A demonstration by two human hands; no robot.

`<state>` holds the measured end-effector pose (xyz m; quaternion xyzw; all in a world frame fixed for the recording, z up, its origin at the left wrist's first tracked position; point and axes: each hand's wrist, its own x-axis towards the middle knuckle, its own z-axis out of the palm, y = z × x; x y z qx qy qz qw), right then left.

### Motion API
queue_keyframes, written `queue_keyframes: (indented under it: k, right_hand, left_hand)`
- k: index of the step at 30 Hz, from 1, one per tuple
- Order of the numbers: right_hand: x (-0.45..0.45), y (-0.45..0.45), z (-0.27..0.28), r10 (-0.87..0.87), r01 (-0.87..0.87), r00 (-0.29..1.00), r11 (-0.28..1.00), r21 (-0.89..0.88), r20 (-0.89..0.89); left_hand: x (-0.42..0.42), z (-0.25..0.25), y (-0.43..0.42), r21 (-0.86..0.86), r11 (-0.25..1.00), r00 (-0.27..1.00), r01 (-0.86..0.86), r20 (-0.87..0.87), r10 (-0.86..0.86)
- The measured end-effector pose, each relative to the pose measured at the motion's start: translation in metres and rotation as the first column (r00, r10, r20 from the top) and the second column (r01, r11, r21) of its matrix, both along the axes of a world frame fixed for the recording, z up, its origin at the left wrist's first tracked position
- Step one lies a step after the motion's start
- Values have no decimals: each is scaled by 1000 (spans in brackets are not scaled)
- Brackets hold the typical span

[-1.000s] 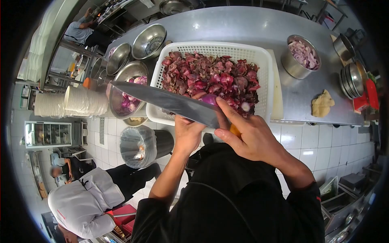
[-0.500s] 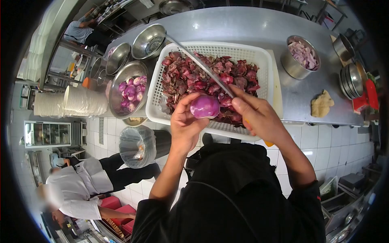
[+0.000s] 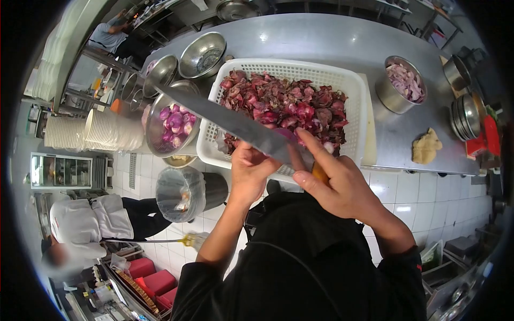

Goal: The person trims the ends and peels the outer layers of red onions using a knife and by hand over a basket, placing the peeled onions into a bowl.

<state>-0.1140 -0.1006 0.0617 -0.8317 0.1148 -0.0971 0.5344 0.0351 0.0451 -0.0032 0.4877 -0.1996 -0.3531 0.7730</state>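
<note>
My right hand [image 3: 340, 187] is closed around the orange handle of a large knife [image 3: 225, 120], its index finger stretched along the blade. The broad flat of the blade faces up and points to the upper left. My left hand [image 3: 249, 174] is closed on a red onion [image 3: 285, 134], which the blade mostly hides; whether the edge touches it I cannot tell. Both hands are over the near side of a white perforated basket [image 3: 353, 80], which holds a heap of red onion skins [image 3: 289, 101].
A metal bowl of peeled onions [image 3: 175, 125] sits left of the basket, with more bowls [image 3: 203, 53] behind. At right are a pot of cut onions [image 3: 404, 80] and a crumpled cloth [image 3: 426, 145]. A lined bin [image 3: 179, 195] and another person [image 3: 88, 219] are at lower left.
The knife has rolled from nearly edge-on to flat, and its blade has swung down left across the onion. My right hand is lower. The person at left has shifted, and a yellow-headed broom shows.
</note>
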Motion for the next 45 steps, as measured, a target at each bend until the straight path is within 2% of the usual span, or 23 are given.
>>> queue_keyframes:
  k: [2, 9, 12, 18, 20, 22, 24, 28, 31, 32, 35, 38, 41, 44, 45]
  right_hand:
    - [3, 3, -9, 13, -5, 993, 998, -65, 121]
    - [4, 1, -1, 51, -52, 998, 998, -45, -30]
    - [6, 5, -17, 23, -9, 991, 994, -104, 135]
    - [9, 5, -11, 27, -27, 1000, 995, -91, -7]
    - [12, 4, -30, 6, -10, 997, 998, 60, 72]
    - [13, -4, -29, 10, -4, 1000, 954, 300, -20]
    - [13, -22, -16, 106, 68, 961, 805, 590, -256]
    - [21, -43, -26, -7, 267, 898, 803, 532, -440]
    - [19, -32, -20, -185, 375, 886, 825, 423, -424]
    - [17, -29, -20, -178, 335, 910, 849, 409, -375]
    - [12, -25, -19, -116, 191, 969, 913, 360, -220]
    - [12, -27, -28, -138, 261, 954, 819, 511, -265]
    - [11, -45, -30, 56, 354, 911, 400, 846, -408]
    - [7, -48, -46, 35, 351, 900, 534, 769, -435]
    - [10, -39, -42, -78, 441, 867, 578, 686, -492]
  left_hand:
    - [0, 4, -1, 34, 999, 1000, 1, 13, -2]
    - [1, -1, 0, 40, 999, 1000, 10, 2, -10]
    - [3, -5, 3, 85, 996, 997, 24, 68, -30]
    - [3, -10, 4, 33, 999, 997, 37, 65, -40]
    - [2, -10, 4, 20, 999, 999, 37, 27, -37]
    - [2, -15, 5, -30, 998, 999, 52, -13, -52]
    - [2, -16, 5, -110, 991, 995, 75, -52, -81]
    - [4, -11, 7, -261, 961, 982, 95, -133, -134]
    - [7, -11, 15, -253, 962, 972, 99, -181, -147]
    - [9, -12, 19, -237, 966, 971, 98, -190, -145]
    - [11, -9, 26, -165, 986, 974, 26, -216, -62]
    - [20, -4, 36, -173, 984, 977, -41, -212, 3]
    - [39, -1, 51, -113, 980, 982, -162, -117, 149]
    - [61, 11, 67, 10, 932, 932, -362, -3, 362]
    - [73, 10, 75, 82, 900, 903, -428, 70, 423]
